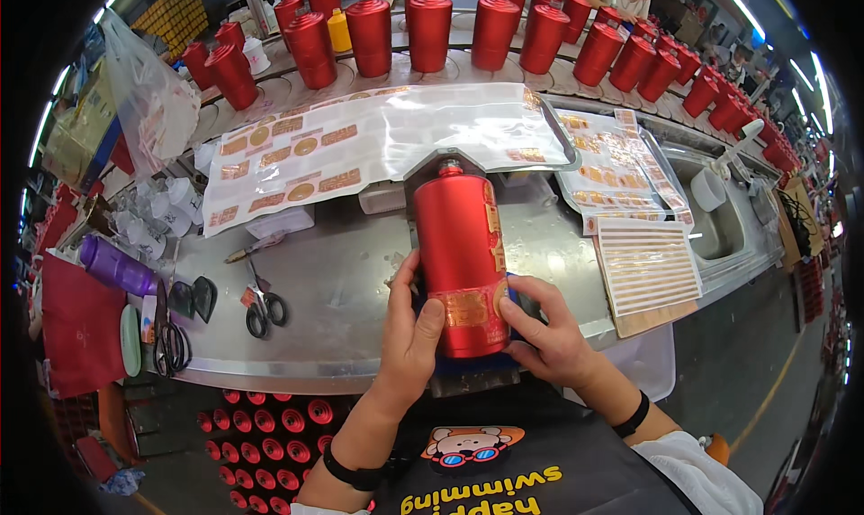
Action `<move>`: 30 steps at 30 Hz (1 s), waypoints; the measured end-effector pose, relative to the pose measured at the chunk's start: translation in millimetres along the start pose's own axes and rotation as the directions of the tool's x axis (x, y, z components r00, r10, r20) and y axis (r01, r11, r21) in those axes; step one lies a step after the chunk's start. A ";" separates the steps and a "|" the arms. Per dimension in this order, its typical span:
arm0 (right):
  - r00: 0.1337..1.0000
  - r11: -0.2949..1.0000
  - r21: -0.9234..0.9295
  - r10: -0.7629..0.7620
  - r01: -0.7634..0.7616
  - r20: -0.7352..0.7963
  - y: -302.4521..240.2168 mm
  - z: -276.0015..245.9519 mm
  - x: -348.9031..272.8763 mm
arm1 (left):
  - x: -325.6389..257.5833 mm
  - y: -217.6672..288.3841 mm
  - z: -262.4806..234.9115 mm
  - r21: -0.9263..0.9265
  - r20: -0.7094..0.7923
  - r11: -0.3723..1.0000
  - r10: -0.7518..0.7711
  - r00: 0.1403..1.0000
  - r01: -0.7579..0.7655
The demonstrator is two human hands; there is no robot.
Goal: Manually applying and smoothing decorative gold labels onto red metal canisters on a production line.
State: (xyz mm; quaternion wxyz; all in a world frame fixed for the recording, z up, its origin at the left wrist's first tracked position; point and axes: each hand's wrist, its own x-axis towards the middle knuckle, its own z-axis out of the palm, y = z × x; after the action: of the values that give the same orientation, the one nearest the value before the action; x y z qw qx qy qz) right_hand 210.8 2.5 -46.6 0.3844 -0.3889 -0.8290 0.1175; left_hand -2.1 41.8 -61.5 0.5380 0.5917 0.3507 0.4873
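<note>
A red bottle (454, 236) with a narrow neck lies along a dark holder at the bench's front edge, its neck pointing away from me. Gold decals run down its right side and across its lower part. My left hand (412, 330) is wrapped round the bottle's lower left side, thumb on top. On the other side, my right hand (549, 328) grips the lower right, its thumb and fingers at the gold decal (465, 308). A large sheet of gold decals (306, 159) spreads just beyond the bottle.
Black-handled scissors (264, 308), a second pair (169, 339) and a purple bottle (117, 265) lie at left. More decal sheets (648, 267) and a sink (717, 218) are at right. Several red bottles (429, 33) line the conveyor behind; others fill the space under the bench.
</note>
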 end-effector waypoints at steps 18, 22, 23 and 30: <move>0.997 0.998 0.011 0.066 -0.067 0.036 -3.1 -0.9 -3.2 | -38.5 -1.1 4.2 0.728 0.020 0.628 0.381 0.924 -0.275; 0.996 0.997 0.006 0.072 -0.072 0.050 -6.7 0.2 -1.7 | -29.5 -6.0 -0.3 0.337 -0.125 0.930 0.196 0.973 -0.144; 0.996 0.997 0.005 0.072 -0.073 0.049 -6.5 0.5 -1.2 | -22.5 -8.3 0.6 0.066 -0.189 0.994 0.094 0.977 -0.083; 0.998 0.998 -0.011 0.055 -0.054 0.029 -5.2 1.9 -0.2 | -0.1 -15.5 5.9 0.143 -0.159 0.988 0.083 0.984 -0.060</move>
State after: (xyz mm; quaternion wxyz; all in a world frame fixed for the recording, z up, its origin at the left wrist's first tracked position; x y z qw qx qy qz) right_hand 206.6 -0.9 -45.4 0.3670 -0.4116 -0.8241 0.1293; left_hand 5.2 42.7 -76.3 0.4474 0.5973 0.4052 0.5281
